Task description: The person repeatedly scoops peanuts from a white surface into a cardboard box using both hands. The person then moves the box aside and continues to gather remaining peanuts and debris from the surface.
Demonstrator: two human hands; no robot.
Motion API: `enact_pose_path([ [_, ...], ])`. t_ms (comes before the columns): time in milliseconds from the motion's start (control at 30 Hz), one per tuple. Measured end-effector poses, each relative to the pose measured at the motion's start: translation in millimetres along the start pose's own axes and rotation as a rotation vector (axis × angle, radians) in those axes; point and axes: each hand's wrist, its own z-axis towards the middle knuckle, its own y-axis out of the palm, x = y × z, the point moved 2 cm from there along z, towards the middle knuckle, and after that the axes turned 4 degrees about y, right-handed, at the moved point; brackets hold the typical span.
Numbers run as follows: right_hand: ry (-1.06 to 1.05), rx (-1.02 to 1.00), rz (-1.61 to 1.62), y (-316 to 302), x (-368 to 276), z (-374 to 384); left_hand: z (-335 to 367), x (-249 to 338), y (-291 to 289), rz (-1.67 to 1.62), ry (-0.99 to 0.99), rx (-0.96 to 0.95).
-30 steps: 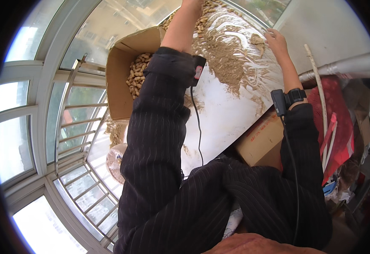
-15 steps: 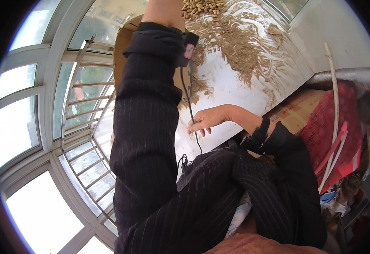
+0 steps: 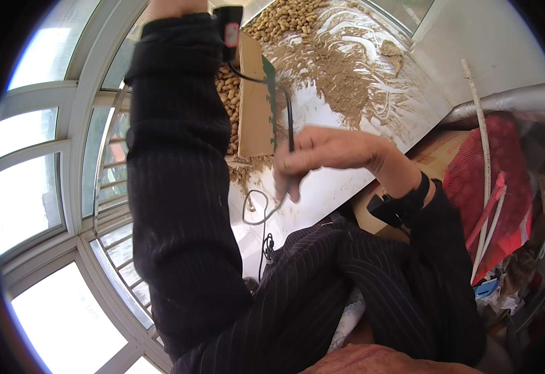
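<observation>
My left arm in a black pinstriped sleeve stretches up the left side, and its hand lies beyond the top edge. At that wrist is a small black device (image 3: 229,31) with a pink-edged label. A black cable (image 3: 290,118) runs from the device to my right hand (image 3: 325,151), whose fingers are closed round it. Below the fingers the cable makes a loop (image 3: 257,222) and trails to a small tangle by my clothes. Beside my left forearm stands a cardboard box (image 3: 257,106) with peanuts (image 3: 227,93) in it, partly hidden by the sleeve.
More peanuts (image 3: 285,19) lie heaped at the far end of the white surface (image 3: 409,118), with brown soil (image 3: 341,81) smeared over it. On the right are a red mesh bag (image 3: 509,162), a pale stick (image 3: 481,112) and a silvery pipe (image 3: 515,103). Barred windows line the left.
My left arm has swung left, uncovering the box and its peanuts. My right hand has risen slightly with the cable, which now bends into a loop below it.
</observation>
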Motion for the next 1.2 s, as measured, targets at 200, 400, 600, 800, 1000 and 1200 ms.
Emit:
enact_pose_path([
  [200, 0.508, 0.062, -0.122, -30.3, 52.6, -61.4, -84.5, -152.9, 68.0, 0.006, -0.406, 0.069],
  [400, 0.404, 0.329, -0.656, -99.8, 28.0, -103.9, -146.8, -240.1, 91.8, 0.183, -0.486, 0.166],
  [600, 0.218, 1.197, -0.883, -272.6, 15.8, -114.2, -182.6, -316.4, 68.8, 0.526, -0.675, 0.206],
  [800, -0.079, 1.58, -1.16, -413.2, 28.4, -98.0, -192.8, -376.1, 50.4, 0.693, -0.866, 0.389],
  [1000, -0.236, 1.611, -1.31, -512.8, 36.8, -55.9, -202.7, -424.0, 13.2, 0.958, -0.98, 0.664],
  [1200, -0.277, 1.693, -1.413, -596.2, 31.0, -21.7, -195.7, -439.5, -4.1, 0.967, -1.031, 0.793],
])
